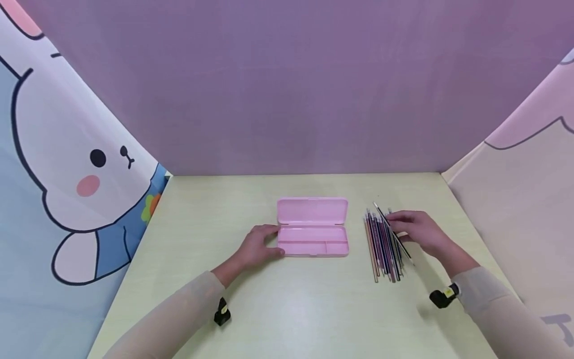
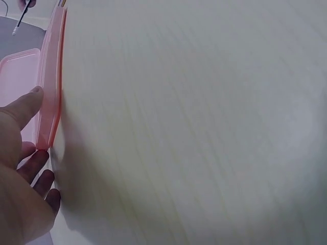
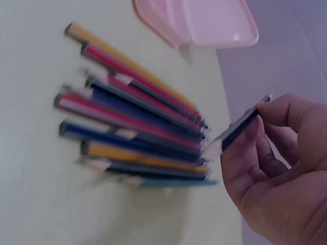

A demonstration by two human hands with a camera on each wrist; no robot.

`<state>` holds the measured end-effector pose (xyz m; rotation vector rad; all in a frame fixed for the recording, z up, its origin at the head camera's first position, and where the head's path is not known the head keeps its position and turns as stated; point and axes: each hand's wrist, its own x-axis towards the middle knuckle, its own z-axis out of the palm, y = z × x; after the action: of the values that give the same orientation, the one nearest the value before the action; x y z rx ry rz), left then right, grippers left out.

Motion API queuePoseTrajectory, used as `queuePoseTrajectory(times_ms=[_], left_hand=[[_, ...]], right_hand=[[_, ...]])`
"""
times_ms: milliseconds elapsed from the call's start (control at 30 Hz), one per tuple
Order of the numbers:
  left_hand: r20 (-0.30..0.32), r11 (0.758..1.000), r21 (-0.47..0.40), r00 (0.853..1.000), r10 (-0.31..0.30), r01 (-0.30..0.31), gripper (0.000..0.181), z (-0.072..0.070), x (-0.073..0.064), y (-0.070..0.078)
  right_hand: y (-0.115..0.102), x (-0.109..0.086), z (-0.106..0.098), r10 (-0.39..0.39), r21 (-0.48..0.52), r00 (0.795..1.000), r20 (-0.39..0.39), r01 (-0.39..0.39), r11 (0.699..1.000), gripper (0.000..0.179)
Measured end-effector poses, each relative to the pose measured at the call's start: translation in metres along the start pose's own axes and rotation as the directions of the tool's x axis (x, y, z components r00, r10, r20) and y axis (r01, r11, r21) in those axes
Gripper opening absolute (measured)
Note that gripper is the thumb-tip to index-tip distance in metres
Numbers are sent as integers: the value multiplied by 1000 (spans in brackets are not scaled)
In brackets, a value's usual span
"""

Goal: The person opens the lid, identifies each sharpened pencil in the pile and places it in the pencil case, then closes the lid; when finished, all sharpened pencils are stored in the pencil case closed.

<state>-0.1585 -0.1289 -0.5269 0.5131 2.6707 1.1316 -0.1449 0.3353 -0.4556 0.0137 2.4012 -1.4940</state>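
One case (image 1: 312, 233) | left grip (image 1: 256, 247) spread | right grip (image 1: 420, 232) pinching one pencil (image 3: 239, 126) | 10+ pencils (image 1: 384, 249) lying

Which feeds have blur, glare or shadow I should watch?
Right wrist: the pile of pencils looks blurred; left wrist: a soft shadow falls on the table beside the pink pencil case; head: pencils look clearer, with a pale sheen on the near tabletop.

On the table (image 1: 314, 309), the case (image 1: 309, 234) (lid (image 1: 312, 211) behind base (image 1: 302, 248)) lies left of the pencils (image 1: 381, 247).
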Motion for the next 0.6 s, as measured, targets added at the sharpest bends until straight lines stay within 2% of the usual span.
queuePoseTrajectory(times_ms=[200, 367, 600], left_hand=[[2, 1000, -14, 1000, -17, 17, 75, -1, -2, 2], [0, 999, -23, 1000, -22, 22, 76, 0, -3, 1], [0, 1000, -3, 1000, -13, 13, 77, 2, -1, -4]], right_hand=[[-28, 8, 14, -26, 64, 996, 88, 21, 998, 48], [-46, 18, 29, -53, 71, 987, 149, 43, 997, 46], [-64, 37, 47, -110, 7, 972, 206, 111, 994, 40]])
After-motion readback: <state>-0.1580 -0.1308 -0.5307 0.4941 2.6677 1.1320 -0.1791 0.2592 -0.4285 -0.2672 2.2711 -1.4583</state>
